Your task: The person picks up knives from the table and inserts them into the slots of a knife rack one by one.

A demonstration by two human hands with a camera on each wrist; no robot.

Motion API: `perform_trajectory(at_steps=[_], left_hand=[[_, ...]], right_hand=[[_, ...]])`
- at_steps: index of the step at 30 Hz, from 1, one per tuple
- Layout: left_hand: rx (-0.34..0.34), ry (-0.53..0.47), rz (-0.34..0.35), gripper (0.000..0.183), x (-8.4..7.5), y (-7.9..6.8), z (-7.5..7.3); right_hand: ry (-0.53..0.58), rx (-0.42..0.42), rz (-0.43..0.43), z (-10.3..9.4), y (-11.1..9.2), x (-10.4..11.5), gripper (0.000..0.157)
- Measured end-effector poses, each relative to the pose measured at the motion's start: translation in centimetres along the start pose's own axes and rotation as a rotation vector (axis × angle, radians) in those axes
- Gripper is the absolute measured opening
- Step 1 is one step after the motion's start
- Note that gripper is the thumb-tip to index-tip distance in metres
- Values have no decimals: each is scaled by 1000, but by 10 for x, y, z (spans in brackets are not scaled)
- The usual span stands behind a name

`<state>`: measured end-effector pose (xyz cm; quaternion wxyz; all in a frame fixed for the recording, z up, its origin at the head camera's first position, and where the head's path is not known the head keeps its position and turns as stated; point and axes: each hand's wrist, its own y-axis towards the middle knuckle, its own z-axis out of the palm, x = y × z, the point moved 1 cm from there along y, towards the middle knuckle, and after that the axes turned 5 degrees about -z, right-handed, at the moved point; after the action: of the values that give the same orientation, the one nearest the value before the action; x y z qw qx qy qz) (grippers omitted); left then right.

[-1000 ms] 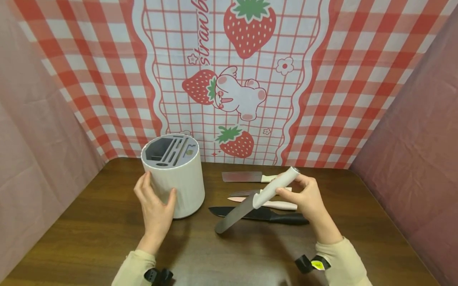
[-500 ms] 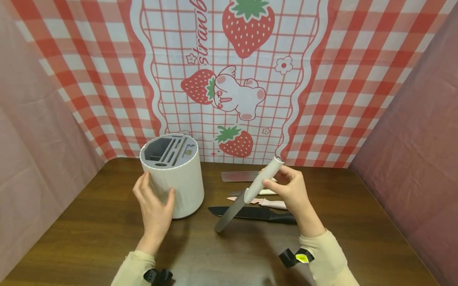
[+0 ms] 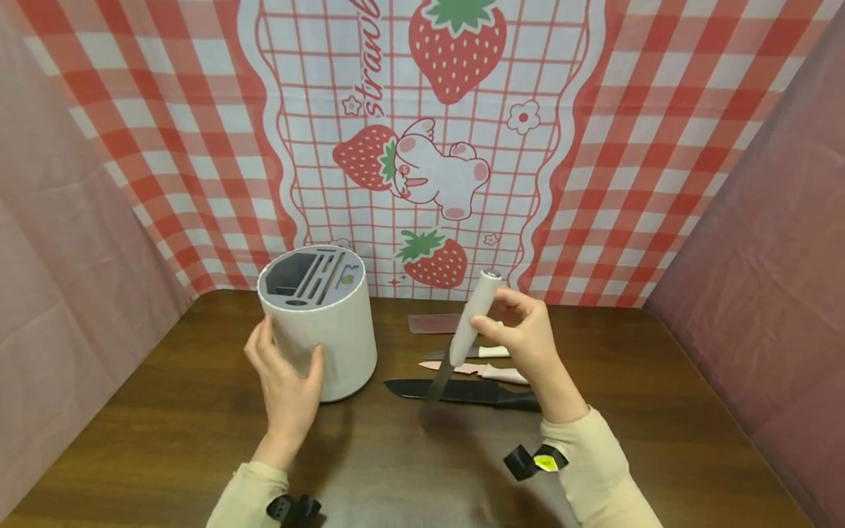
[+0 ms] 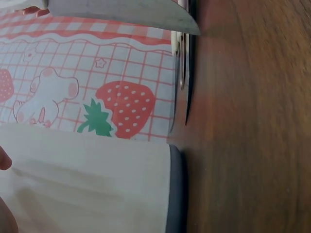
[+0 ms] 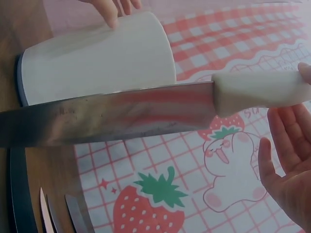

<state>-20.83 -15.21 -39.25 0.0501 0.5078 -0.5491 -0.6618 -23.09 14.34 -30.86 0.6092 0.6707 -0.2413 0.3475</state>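
Observation:
My right hand [image 3: 528, 345] pinches the white handle [image 3: 474, 315] of a large kitchen knife [image 5: 131, 114] between thumb and fingers. The knife slants with its handle up and its steel blade pointing down toward the table. On the left stands a round white knife block [image 3: 337, 352] with a grey slotted top [image 3: 317, 275]. My left hand [image 3: 287, 389] rests against its near side, thumb and fingers spread over the wall. In the left wrist view the blade tip [image 4: 189, 26] hangs near the knives on the table. My right hand partly covers some of their handles.
Right of the block, a black knife [image 3: 455, 392], a pink-bladed knife [image 3: 505, 374], a small white-handled knife [image 3: 491, 352] and a cleaver [image 3: 432, 323] lie side by side on the wooden table [image 3: 370, 469]. A strawberry-print cloth [image 3: 515, 183] hangs behind.
My right hand has carried the knife left and slightly upward, and the blade has turned steeper, its broad face now seen more edge-on. My left hand and the knife block have stayed put.

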Motion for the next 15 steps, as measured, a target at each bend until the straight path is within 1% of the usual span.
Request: perform_trajectory(at_steps=[6,11,15], left_hand=[[5,-17,34,73,-10,3,1],[18,-15,81,68,-19,8,2],[18,-27,107,65,-29,13,3]], right_hand=[[-14,-24,-15,1,2,4,30],[-11,-14,-24,3,2,7,30],[-25,14,-28,5,3,8,29]])
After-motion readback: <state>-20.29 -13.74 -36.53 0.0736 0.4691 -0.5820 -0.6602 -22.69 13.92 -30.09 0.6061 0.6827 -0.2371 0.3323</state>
